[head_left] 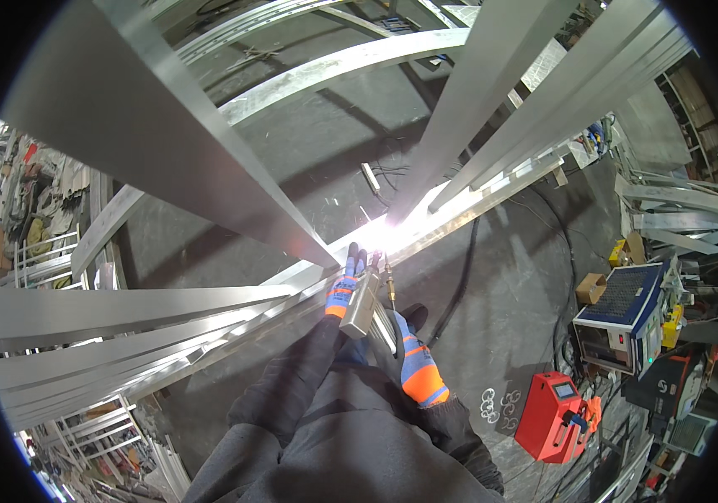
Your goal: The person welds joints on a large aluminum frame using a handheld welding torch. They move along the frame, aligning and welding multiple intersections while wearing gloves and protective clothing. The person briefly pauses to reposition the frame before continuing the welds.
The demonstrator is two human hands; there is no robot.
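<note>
My right hand (420,367), in a blue and orange glove, is wrapped round the handle of a welding gun (361,308) with a grey box-shaped body. A thin brass rod (391,287) runs along the gun's right side toward a white glare. My left hand (345,287), gloved alike, lies just left of the gun's front, fingers stretched toward the glare and against the long metal beam (453,220). The glare sits where an upright metal bar (451,126) meets this beam, and hides the joint and the gun's tip. Between bar and left hand, another wide bar (183,142) meets the beam.
More metal bars (124,317) join the beam at left and far right. A dark cable (458,293) crosses the floor. At right stand a blue-topped machine (625,295), a red case (547,417) and a cardboard box (591,288). A curved rail (342,67) lies beyond.
</note>
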